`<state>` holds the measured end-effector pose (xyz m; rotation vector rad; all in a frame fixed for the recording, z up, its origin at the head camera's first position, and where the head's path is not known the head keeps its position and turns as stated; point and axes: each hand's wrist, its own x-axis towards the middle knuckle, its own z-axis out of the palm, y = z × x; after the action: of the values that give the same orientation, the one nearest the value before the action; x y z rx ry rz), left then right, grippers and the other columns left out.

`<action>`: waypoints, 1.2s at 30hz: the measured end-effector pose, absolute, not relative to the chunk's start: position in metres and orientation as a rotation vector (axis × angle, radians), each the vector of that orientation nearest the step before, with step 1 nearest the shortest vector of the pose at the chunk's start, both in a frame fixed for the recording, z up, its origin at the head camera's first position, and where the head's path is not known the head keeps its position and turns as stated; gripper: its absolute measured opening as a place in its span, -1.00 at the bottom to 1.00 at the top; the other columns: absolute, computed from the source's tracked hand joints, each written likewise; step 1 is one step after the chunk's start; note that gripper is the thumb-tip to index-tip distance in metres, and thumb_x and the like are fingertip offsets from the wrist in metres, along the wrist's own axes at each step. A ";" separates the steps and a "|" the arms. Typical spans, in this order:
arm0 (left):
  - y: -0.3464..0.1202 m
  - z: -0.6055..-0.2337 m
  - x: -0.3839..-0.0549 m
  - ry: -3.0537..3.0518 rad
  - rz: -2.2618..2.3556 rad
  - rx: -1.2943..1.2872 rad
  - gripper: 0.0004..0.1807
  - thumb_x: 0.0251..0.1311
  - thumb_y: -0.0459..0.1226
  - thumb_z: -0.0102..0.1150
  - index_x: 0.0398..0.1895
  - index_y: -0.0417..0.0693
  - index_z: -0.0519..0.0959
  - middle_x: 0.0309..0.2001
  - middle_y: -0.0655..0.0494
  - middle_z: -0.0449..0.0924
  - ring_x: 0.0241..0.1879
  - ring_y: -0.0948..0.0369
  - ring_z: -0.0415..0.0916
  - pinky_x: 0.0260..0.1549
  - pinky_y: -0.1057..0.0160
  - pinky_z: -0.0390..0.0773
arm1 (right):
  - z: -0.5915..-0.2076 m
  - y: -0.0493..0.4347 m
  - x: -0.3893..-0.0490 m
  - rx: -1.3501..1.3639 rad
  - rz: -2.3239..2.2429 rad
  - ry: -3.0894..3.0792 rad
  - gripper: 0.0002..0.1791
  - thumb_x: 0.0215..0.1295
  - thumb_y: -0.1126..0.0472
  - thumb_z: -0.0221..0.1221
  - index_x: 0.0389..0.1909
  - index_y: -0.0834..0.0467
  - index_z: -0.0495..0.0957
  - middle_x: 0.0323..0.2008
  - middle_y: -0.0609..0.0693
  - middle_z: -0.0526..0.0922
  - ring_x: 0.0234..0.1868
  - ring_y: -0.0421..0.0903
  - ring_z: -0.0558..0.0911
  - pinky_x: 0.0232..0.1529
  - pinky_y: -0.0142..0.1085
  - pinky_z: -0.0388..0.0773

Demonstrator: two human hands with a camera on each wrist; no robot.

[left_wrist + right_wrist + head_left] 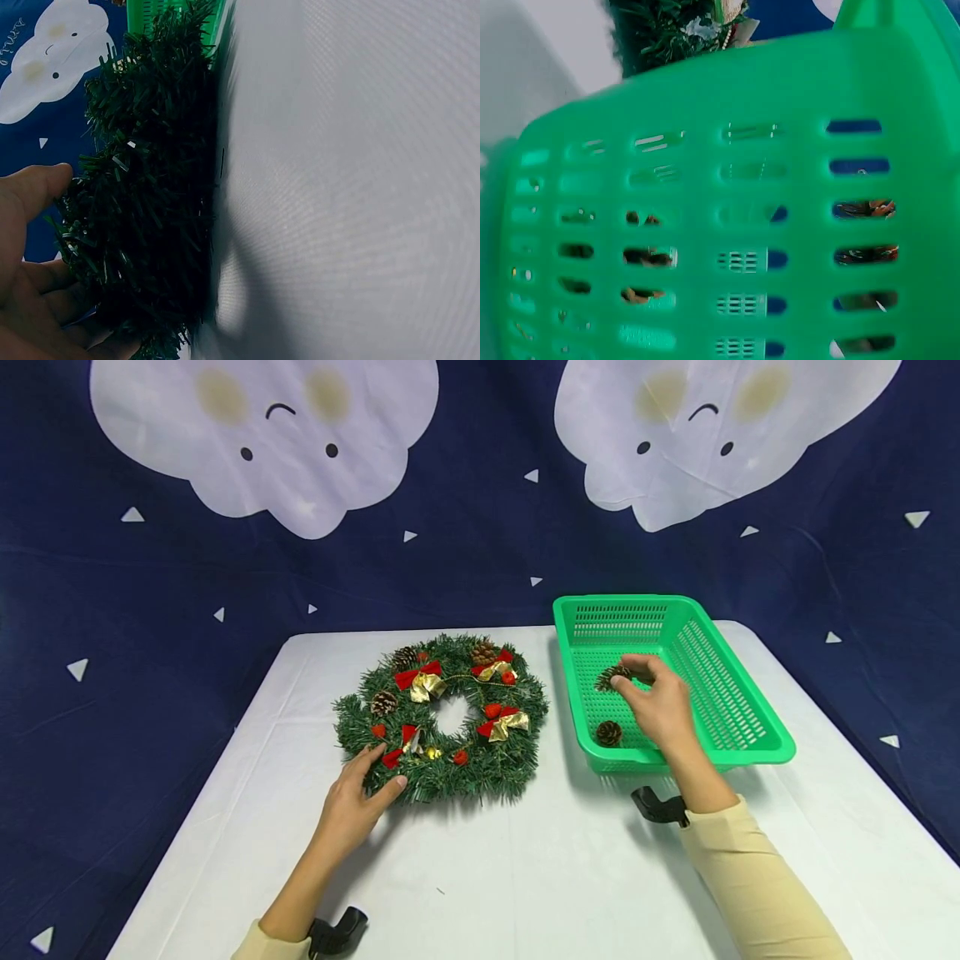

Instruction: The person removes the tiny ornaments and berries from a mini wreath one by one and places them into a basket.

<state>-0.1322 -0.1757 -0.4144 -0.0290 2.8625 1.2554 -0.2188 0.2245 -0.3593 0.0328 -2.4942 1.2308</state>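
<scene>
A green wreath [517, 768] with red-and-gold bows, red berries and pine cones lies on the white table. My left hand [352, 802] rests at its lower left edge, fingers spread and relaxed against the greenery; in the left wrist view the thumb and fingers of that hand [37, 255] are beside the bristly wreath side [150, 187]. Over the green plastic basket [573, 710], my right hand [660, 706] pinches a pine cone [611, 677] between thumb and fingers. Another pine cone [608, 733] sits on the basket floor. The basket wall [705, 97] mostly hides the right hand in its wrist view.
The basket stands at the table's right, a short gap from the wreath. A dark blue backdrop [480, 585] with white clouds hangs behind the white tablecloth [480, 877]. Black wrist mounts [660, 806] stick out from both wrists.
</scene>
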 end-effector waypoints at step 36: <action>-0.175 -0.414 -0.131 2.863 1.241 -0.042 -0.22 0.21 0.10 0.11 0.44 0.09 0.13 0.49 -0.16 -0.05 0.42 -0.29 -0.07 0.28 -0.39 -0.04 | -0.357 0.262 -0.224 0.070 1.052 -2.837 -0.47 0.34 0.00 0.10 0.21 0.21 0.39 0.13 0.26 0.52 0.13 0.22 0.50 0.02 0.09 0.46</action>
<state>-0.1312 -0.1754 -0.4139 -0.0421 2.8630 1.2409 -0.2239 0.2618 -0.3567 0.0701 -2.8370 1.0524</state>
